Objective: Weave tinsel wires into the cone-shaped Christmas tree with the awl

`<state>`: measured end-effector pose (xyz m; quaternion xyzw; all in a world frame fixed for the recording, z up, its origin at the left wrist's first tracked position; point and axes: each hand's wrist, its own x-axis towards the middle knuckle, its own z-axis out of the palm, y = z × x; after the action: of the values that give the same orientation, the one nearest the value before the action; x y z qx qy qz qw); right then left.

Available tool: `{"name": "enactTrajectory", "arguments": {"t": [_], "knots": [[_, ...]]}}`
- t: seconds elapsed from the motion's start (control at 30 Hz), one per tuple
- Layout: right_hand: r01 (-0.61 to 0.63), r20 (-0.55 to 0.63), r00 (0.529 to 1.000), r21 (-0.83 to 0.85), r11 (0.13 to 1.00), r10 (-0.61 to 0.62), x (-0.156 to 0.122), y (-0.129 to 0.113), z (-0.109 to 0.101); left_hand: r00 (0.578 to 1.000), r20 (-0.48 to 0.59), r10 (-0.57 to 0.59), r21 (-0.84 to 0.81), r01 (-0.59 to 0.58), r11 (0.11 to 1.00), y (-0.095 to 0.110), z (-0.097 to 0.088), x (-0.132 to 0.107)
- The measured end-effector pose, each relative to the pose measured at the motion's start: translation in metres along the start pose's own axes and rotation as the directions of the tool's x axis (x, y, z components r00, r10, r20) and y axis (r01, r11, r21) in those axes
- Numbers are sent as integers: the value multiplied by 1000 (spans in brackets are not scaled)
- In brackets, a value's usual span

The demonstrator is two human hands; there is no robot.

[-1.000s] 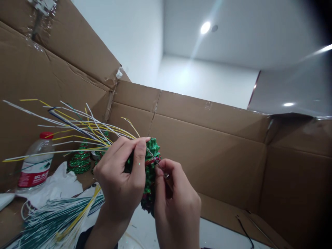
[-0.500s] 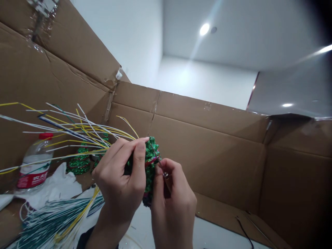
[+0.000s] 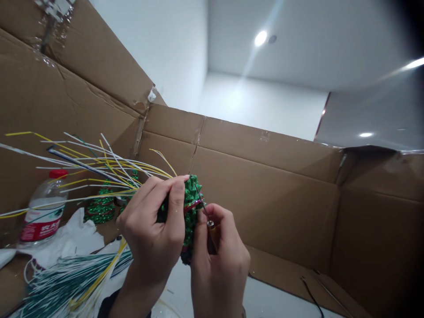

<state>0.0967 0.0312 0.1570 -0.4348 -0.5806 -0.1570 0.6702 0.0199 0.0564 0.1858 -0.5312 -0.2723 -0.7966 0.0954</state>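
Observation:
Near the middle of the view my left hand (image 3: 155, 216) is closed around a green glittery woven piece (image 3: 191, 190) with a red-pink band across it. White, yellow and a few dark strands (image 3: 115, 165) fan out leftward from behind that hand. My right hand (image 3: 220, 254) grips an awl-like tool (image 3: 212, 227) with a wooden handle and a metal collar. Its thin metal shaft lies against the green piece and reaches up past the band; whether the tip goes into the weave I cannot tell. The right thumb rests close to the piece's side.
A water bottle (image 3: 44, 212) with a red cap stands at left, beside small green glittery trees (image 3: 101, 205) and crumpled white tissue (image 3: 79, 232). Green-and-white strands (image 3: 69, 282) lie in a bundle below. Cardboard walls (image 3: 265, 190) surround the white work surface (image 3: 274, 298).
The loose strands have shifted slightly to the right. Both hands keep nearly the same place and hold; the tool has moved only a little against the green piece.

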Motion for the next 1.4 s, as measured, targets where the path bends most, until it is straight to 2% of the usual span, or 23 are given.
{"name": "enactTrajectory", "arguments": {"t": [0.13, 0.23, 0.33, 0.43, 0.53, 0.7, 0.8, 0.9, 1.0, 1.17, 1.23, 1.33, 1.4], "knots": [[-34, -23, 999, 24, 999, 35, -1, -2, 2, 1000, 2, 6, 0, -6, 1000, -2, -1, 0], [-110, -66, 991, 77, 991, 116, 4, -1, 1, 1000, 2, -7, -15, 7, 1000, -2, -2, 1], [-214, -104, 967, 155, 964, 232, 14, 6, -6, 998, -10, -69, -73, 68, 995, 0, -4, 2], [-252, -98, 956, 214, 944, 277, 23, 14, -19, 991, -12, -130, -138, 127, 982, 2, -4, 4], [-256, -32, 963, 182, 949, 266, 30, 21, -33, 975, 23, -220, -206, 220, 954, -2, -2, 5], [-284, 88, 957, 92, 954, 277, 39, 31, -51, 914, 136, -382, -381, 404, 832, -18, -2, 8], [-321, 180, 935, 63, 945, 305, 41, 32, -54, 890, 180, -419, -405, 455, 793, -23, -2, 10], [-340, 224, 922, 72, 938, 317, 39, 28, -56, 874, 225, -432, -441, 486, 754, -23, -1, 9], [-323, 215, 931, 112, 940, 295, 37, 22, -59, 855, 260, -448, -469, 518, 716, -19, 1, 9], [-216, 134, 973, 246, 945, 187, 35, 16, -63, 831, 312, -461, -492, 556, 670, -14, 3, 10], [-191, 102, 981, 299, 935, 167, 34, 13, -64, 811, 351, -468, -517, 585, 625, -12, 3, 11], [-155, -27, 983, 394, 906, 180, 35, 11, -65, 771, 399, -496, -545, 635, 548, -10, 3, 12], [-130, -23, 986, 501, 856, 163, 37, 12, -66, 739, 424, -524, -549, 670, 499, -8, 3, 13]]}}
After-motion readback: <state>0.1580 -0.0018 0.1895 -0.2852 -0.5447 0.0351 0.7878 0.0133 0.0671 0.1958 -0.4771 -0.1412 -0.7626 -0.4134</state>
